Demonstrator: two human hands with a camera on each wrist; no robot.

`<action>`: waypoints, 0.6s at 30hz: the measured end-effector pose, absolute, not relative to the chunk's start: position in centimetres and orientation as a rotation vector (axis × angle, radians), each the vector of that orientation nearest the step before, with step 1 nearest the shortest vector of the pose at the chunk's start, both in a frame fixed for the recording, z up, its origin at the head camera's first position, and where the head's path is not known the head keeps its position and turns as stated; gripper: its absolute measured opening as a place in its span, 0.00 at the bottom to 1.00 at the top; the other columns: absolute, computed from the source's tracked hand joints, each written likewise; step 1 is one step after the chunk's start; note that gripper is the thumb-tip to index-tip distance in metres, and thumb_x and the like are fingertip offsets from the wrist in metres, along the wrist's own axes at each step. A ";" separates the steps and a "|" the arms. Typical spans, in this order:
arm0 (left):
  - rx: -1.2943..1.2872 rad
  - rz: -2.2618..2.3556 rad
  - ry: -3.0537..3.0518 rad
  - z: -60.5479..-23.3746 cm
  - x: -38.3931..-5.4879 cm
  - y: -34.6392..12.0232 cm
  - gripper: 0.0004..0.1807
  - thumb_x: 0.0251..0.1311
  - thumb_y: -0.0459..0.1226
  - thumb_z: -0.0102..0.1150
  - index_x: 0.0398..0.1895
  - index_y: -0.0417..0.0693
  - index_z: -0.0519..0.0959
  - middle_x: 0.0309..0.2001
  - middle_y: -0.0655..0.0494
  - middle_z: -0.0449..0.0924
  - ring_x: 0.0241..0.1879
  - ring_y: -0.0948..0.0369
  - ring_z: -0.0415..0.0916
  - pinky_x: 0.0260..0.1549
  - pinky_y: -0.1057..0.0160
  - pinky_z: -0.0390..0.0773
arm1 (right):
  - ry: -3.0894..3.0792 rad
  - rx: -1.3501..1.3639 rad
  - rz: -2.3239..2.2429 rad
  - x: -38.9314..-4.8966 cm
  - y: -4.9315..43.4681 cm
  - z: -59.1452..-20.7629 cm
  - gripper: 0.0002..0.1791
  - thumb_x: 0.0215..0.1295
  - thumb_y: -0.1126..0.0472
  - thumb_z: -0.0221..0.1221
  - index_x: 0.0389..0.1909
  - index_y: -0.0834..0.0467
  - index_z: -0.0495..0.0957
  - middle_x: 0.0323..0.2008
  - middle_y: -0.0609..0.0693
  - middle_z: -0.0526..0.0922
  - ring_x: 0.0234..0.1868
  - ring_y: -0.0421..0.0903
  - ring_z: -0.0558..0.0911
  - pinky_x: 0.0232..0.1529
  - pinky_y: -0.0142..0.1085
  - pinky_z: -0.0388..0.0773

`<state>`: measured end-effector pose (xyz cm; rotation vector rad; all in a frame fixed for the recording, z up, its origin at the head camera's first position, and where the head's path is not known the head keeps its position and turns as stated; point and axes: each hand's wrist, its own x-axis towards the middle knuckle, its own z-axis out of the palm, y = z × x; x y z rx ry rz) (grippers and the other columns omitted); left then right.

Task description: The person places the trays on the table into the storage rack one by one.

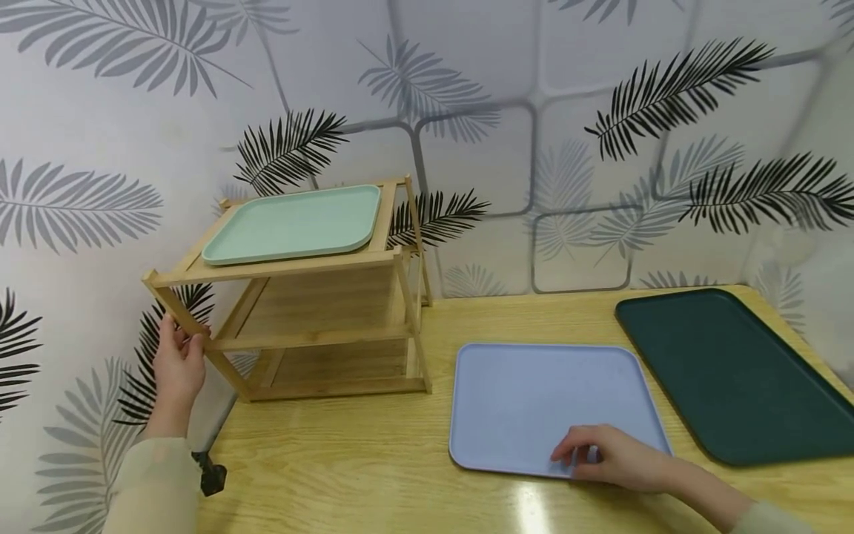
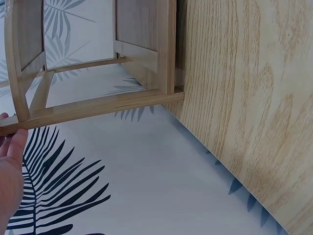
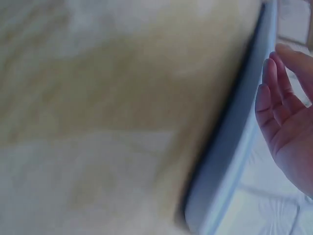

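A wooden three-tier rack stands at the left of the table. My left hand grips its front left post at the middle shelf; in the left wrist view, the thumb and fingers show round the post. On the top tier lies a mint green tray. A light blue tray lies flat on the table to the right of the rack. Over its near edge hovers my right hand, its fingers loosely bent and holding nothing. In the right wrist view the fingertips are close by the blue rim.
A dark green tray lies at the right side of the wood-grain table. The wall with a leaf pattern rises behind the table and along its left. A small black object shows beside the left sleeve.
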<state>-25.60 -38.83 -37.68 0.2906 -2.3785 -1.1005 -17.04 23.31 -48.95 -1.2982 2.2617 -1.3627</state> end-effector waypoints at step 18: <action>0.226 -1.116 -2.354 -37.9 -25.5 -39.0 0.30 0.73 0.29 0.40 0.75 0.54 0.51 0.61 0.38 0.72 0.58 0.43 0.72 0.55 0.58 0.76 | 2.985 -0.390 -1.003 -17.7 36.0 -48.6 0.19 0.60 0.58 0.67 0.50 0.63 0.80 0.32 0.42 0.80 0.28 0.33 0.76 0.26 0.32 0.75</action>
